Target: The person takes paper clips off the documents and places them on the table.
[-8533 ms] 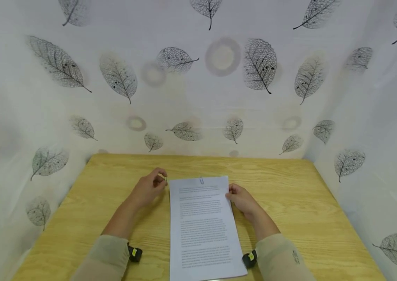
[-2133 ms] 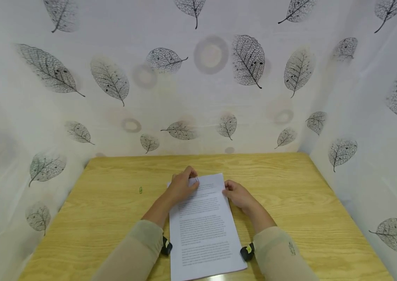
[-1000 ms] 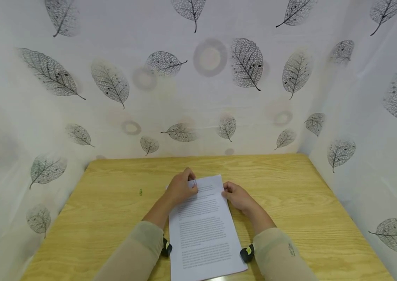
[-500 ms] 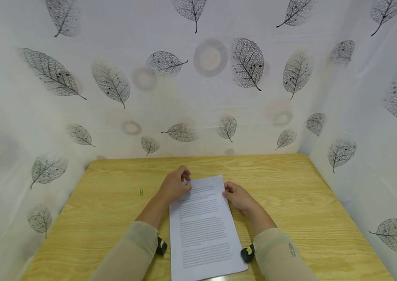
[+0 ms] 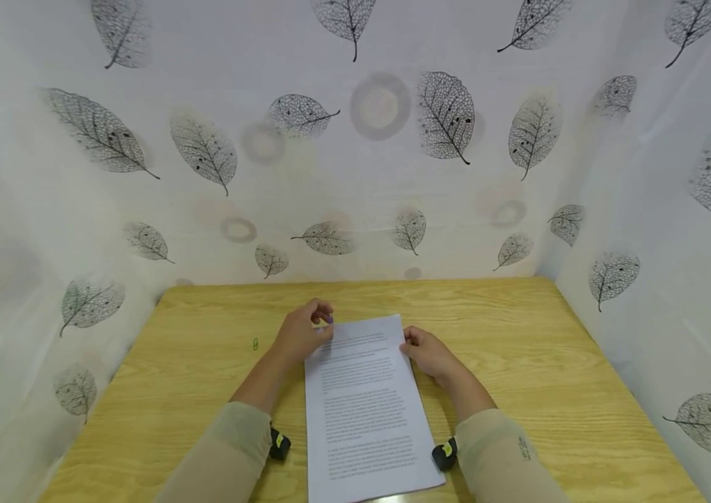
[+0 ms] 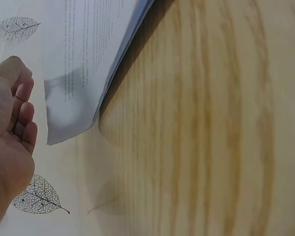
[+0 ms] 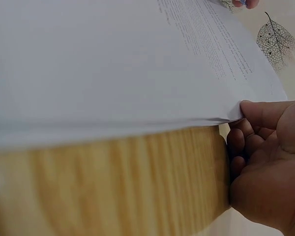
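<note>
A stack of printed paper sheets [image 5: 364, 412] lies on the table, its top edge towards the back wall. My right hand [image 5: 432, 355] pinches the stack's upper right edge, thumb on top and fingers beneath, as the right wrist view shows. At the upper left corner, my left hand [image 5: 299, 337] pinches a small purple-blue paper clip [image 5: 330, 320], free of the sheets. That clip is hidden in the left wrist view, where curled fingers [image 6: 24, 115] show beside the pages. A green paper clip [image 5: 255, 344] lies on the wood left of my left hand.
The wooden table [image 5: 506, 391] reaches back to a pale leaf-patterned curtain [image 5: 324, 175], which also encloses both sides. Black wrist cameras [image 5: 279, 444] sit at each sleeve cuff, the right one overlapping the stack's lower right edge in the head view.
My left hand set the green clip on the table, then took the other clip off the stack's top edge and moved left with it. My right hand keeps hold of the sheets.
</note>
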The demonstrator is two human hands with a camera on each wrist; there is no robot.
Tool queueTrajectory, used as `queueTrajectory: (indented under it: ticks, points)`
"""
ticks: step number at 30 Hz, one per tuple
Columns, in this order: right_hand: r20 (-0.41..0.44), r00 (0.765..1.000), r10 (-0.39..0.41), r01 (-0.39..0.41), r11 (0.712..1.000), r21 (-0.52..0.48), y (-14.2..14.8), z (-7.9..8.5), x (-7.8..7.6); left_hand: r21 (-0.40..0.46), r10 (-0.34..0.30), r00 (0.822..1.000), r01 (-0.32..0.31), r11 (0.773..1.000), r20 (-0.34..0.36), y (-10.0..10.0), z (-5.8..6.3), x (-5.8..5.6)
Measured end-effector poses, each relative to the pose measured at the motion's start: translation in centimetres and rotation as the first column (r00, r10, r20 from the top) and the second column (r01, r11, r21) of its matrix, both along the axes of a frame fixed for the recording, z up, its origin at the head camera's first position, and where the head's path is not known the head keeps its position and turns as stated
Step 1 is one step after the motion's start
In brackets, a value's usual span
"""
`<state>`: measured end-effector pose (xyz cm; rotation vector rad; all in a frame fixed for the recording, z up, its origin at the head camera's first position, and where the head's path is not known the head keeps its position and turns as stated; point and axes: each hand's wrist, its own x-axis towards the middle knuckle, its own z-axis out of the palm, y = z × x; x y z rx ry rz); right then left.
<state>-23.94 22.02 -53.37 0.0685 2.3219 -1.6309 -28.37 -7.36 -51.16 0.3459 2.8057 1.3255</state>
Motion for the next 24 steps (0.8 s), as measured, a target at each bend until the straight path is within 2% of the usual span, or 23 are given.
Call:
queueTrajectory:
  ticks: [10, 15, 24]
  points:
    - [-0.013, 1.000, 0.010, -0.010, 1.000, 0.002, 0.0, 0.0, 0.1, -0.062, -0.033, 0.997, 0.029, 0.998, -0.068, -0.9, 0.0, 0.9]
    - [-0.018, 1.000, 0.016, -0.016, 1.000, -0.001, 0.0, -0.1, 0.3, -0.127, -0.036, 0.997, 0.027, 0.991, -0.065, -1.6, 0.0, 1.4]
    - [-0.007, 1.000, 0.007, -0.007, 1.000, 0.003, 0.0, -0.1, 0.0, -0.137, -0.012, 0.998, 0.003, 0.991, -0.060, -3.7, 0.5, 2.4]
